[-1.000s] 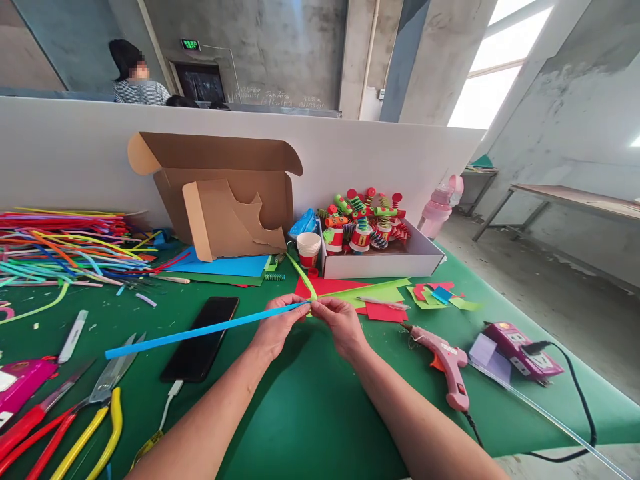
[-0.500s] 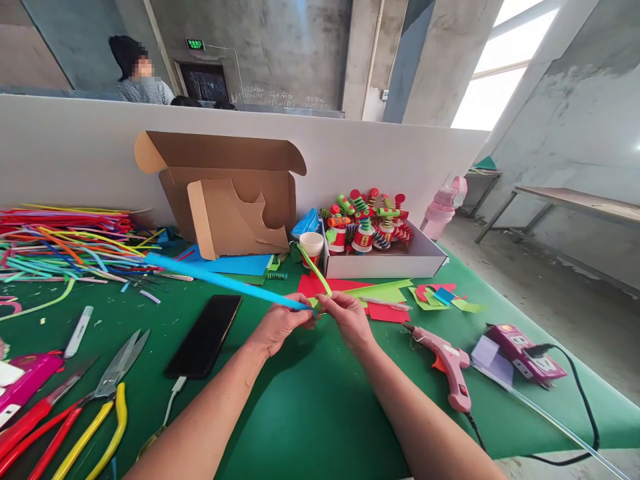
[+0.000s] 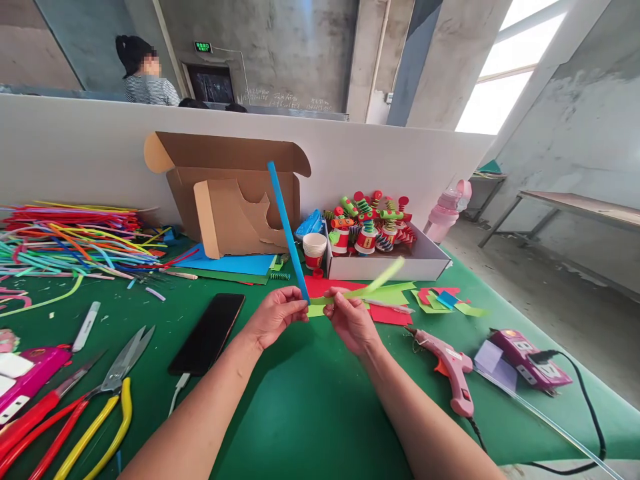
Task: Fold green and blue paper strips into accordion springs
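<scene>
A blue paper strip [image 3: 287, 227] rises up and to the left from the fingertips of my left hand [image 3: 277, 316], which pinches its lower end. My right hand [image 3: 351, 320] is closed on a light green strip [image 3: 383, 279] that slants up to the right, its far end blurred. The green strip also reaches left towards the blue strip's lower end; how the two meet is too small to tell. Both hands are above the green table [image 3: 285, 413], a short gap apart. Behind them lie red paper [image 3: 390, 315] and green paper pieces.
A white box [image 3: 390, 268] of paper figures, paper cups [image 3: 315, 250] and an opened cardboard box [image 3: 235, 213] stand behind. Pink glue gun [image 3: 453, 373] and power block [image 3: 530, 360] lie right; phone [image 3: 207, 333], shears [image 3: 117, 373] and colourful strips [image 3: 90, 240] left.
The blue strip has swung from lying out leftward to standing steeply upward. The green strip now points up to the right instead of up to the left. My hands have moved slightly apart.
</scene>
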The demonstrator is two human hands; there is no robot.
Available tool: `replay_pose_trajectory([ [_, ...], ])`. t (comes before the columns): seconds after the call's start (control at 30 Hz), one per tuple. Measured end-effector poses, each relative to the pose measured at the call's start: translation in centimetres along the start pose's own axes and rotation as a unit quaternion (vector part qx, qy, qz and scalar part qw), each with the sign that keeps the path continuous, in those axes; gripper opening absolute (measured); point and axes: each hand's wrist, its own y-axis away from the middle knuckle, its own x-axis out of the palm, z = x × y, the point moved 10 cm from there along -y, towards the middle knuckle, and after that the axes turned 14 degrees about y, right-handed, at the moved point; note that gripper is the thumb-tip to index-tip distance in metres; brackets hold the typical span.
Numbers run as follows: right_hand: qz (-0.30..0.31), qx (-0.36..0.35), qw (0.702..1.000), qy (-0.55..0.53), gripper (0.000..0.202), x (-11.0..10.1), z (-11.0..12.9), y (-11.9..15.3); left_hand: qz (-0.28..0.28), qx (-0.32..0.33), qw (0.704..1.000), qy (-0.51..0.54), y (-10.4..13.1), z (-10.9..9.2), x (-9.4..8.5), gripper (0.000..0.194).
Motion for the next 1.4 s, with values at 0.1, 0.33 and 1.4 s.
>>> replay_pose_trajectory([
  [0.1,-0.028,-0.022,0.998,0.047,0.037,-0.7,0.4,-0.3,-0.025,0.007,1.0,0.007,-0.2,-0.1,-0.8,0.03],
  [0.33,0.007,-0.037,0.991,0.132,0.041,-0.3,0.9,-0.3,-0.089,0.017,0.996,0.022,-0.7,0.8,-2.3,0.033],
  [1.4,-0.003,0.069,0.992,0.11,0.037,-0.4,-4.3,-0.4,-0.103,-0.004,0.995,-0.009,-0.5,3.1,-1.8,0.042],
])
